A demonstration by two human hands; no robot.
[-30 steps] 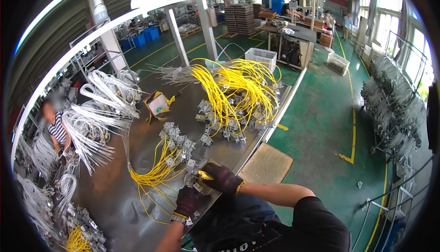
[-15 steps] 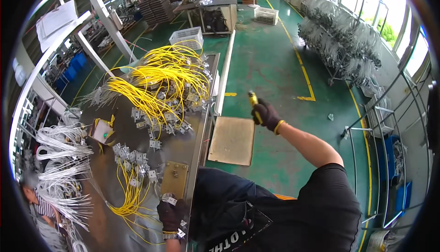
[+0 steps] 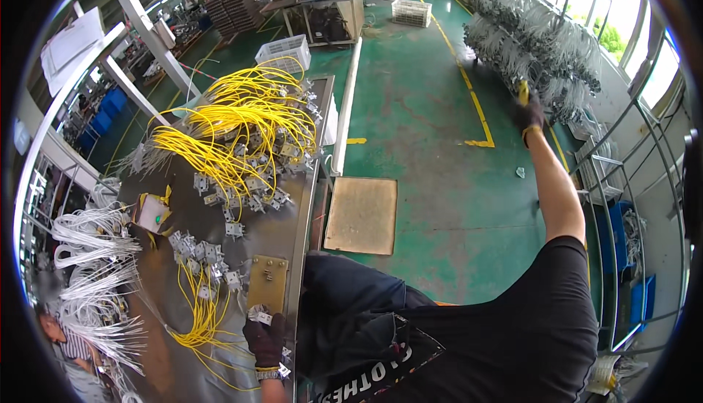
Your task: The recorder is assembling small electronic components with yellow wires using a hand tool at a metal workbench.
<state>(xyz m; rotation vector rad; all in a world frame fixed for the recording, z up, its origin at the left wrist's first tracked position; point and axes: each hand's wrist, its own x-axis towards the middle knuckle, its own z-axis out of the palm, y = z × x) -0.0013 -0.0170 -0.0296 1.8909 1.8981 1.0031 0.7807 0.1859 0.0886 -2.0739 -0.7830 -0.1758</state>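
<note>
My right hand (image 3: 529, 117), in a dark glove, is stretched far out to the right over the floor. It is closed around a yellow screwdriver-like tool (image 3: 523, 91) pointing up and away. At the table's near edge, my gloved left hand (image 3: 263, 341) grips a small silver metal fitting (image 3: 259, 314). Just beyond that hand lies a brass-coloured plate (image 3: 268, 283) with a few small screws on it. To its left is a bundle of yellow cables (image 3: 201, 322) ending in metal fittings (image 3: 199, 255). A larger heap of yellow cables (image 3: 238, 121) covers the far part of the table.
White cable bundles (image 3: 95, 256) hang along the table's left side, with another person (image 3: 69, 337) behind them. A small open box (image 3: 151, 212) sits on the table. A flat board (image 3: 361, 215) lies beside the table. Racks (image 3: 534, 44) of cables stand at right.
My right hand has swung outward to the right and farther away with the yellow tool. My left hand stays by the brass-coloured plate. The whole view has shifted slightly.
</note>
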